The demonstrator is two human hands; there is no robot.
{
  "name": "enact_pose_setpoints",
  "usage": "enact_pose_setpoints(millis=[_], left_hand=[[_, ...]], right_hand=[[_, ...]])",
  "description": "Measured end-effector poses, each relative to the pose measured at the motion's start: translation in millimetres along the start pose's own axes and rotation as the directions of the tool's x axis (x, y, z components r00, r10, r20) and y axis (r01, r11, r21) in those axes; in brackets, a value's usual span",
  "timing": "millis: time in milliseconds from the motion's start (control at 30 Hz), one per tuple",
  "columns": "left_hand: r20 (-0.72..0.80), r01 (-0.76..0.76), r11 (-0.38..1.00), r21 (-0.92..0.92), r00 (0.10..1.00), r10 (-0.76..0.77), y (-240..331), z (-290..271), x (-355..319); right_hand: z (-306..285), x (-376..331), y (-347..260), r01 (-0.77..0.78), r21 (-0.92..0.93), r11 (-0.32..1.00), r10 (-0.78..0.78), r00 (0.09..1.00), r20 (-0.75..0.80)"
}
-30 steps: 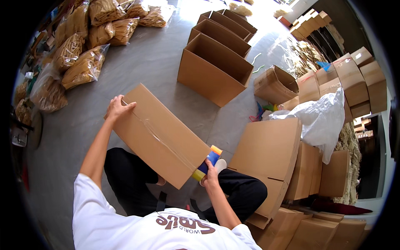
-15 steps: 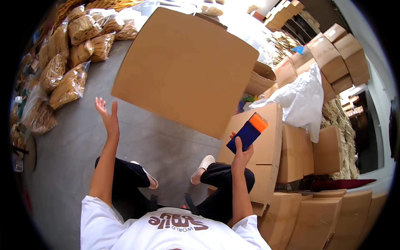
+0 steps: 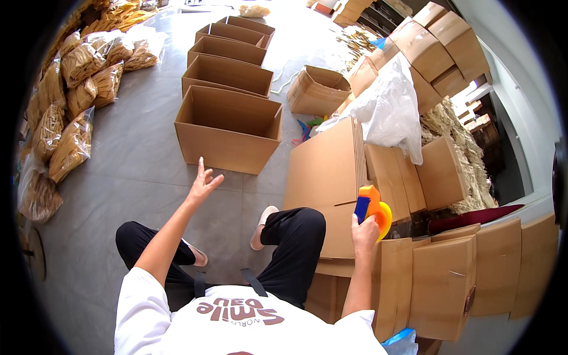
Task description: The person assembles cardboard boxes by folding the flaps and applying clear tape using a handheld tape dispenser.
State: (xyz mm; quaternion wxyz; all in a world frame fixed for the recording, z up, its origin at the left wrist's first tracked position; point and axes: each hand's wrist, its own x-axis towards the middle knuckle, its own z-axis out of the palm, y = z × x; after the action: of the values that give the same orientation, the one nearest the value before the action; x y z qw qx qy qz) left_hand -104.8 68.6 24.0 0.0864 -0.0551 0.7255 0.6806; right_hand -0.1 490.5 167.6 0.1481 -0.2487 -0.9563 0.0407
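Note:
My left hand point(image 3: 204, 185) is held out with its fingers spread, holding nothing. It is just in front of the nearest open cardboard box point(image 3: 228, 147), which stands upright on the floor. Beyond that one, several more open boxes point(image 3: 226, 68) stand close together in a row. On the right, my right hand point(image 3: 364, 234) grips a tape dispenser point(image 3: 371, 200), orange and dark blue with a yellow round part. It is above the cardboard pieces beside my right leg. A stack of flat folded cardboard point(image 3: 316, 168) leans there, near my right knee.
Clear bags of tan strips point(image 3: 74, 142) are piled along the left. A separate open carton point(image 3: 318, 92) stands right of the row, near a white plastic sheet point(image 3: 387, 112). Flattened cartons point(image 3: 441, 284) crowd the right side, with stacked boxes point(image 3: 423, 50) farther back.
The large box that was in the air in front of me now stands at the row's near end. My left hand has moved right; my right hand has moved right and turned the tape dispenser.

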Motion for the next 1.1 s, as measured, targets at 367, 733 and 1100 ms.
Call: enact_pose_setpoints(millis=[367, 733, 1100], left_hand=[[0.075, 0.18, 0.969, 0.17, 0.978, -0.195, -39, 4, -54], [0.239, -0.058, 0.988, -0.145, 0.967, 0.092, 45, 82, -35], [0.309, -0.219, 0.892, 0.396, 0.946, 0.096, 74, 213, 46]], right_hand=[[38, -27, 0, -0.025, -0.129, 0.991, 0.041, 0.992, 0.123], [25, -39, -18, -0.011, 0.184, 0.983, -0.008, 0.995, 0.102], [23, -66, -51, -0.084, 0.646, 0.759, -0.099, 0.965, 0.241]])
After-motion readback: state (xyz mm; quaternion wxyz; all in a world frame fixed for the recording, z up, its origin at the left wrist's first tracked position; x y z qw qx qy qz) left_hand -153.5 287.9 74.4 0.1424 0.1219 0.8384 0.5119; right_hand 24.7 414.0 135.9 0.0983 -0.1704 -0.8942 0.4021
